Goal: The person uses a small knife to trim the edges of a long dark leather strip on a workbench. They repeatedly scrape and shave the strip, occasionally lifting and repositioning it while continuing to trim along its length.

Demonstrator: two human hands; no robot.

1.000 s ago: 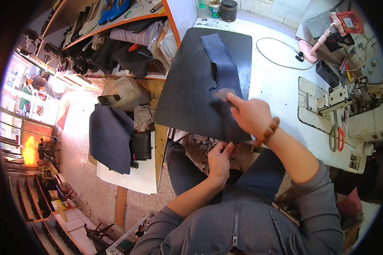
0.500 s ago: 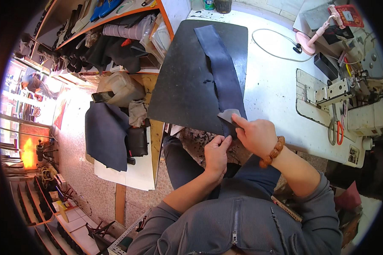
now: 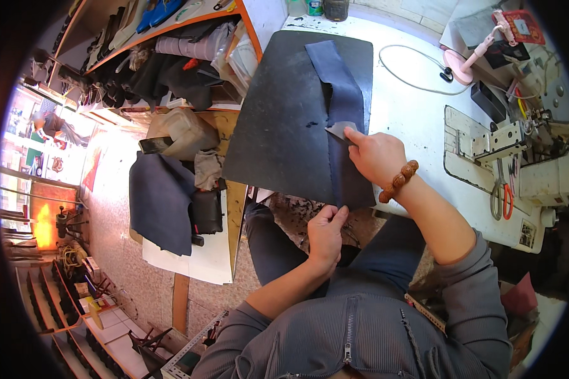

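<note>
A long dark navy strip, apparently leather (image 3: 346, 100), lies on a black cutting mat (image 3: 269, 120) that overhangs the table's near edge. My left hand (image 3: 325, 235) pinches the strip's near end at the mat's front edge, between thumb and fingers. Farther up the strip, my right hand (image 3: 380, 155), with a brown bead bracelet on its wrist, grips a flat grey piece with a pointed corner (image 3: 340, 129), like a scraper or blade. That piece rests on the strip. Beyond it the strip bends and buckles toward the far left. My right fingertips partly hide the grey piece.
Right of the mat, the white tabletop (image 3: 417, 126) carries a sewing machine (image 3: 496, 142), orange-handled scissors (image 3: 502, 192) and a pink lamp stand (image 3: 458, 66) with a cable. On the left, a dark leather piece (image 3: 161, 202) lies on a lower surface below a crowded shelf (image 3: 189, 38).
My right hand has slid the grey piece away from me along the strip, farther from my left hand. The strip's far part has buckled and shifted right. My left hand still pinches the near end.
</note>
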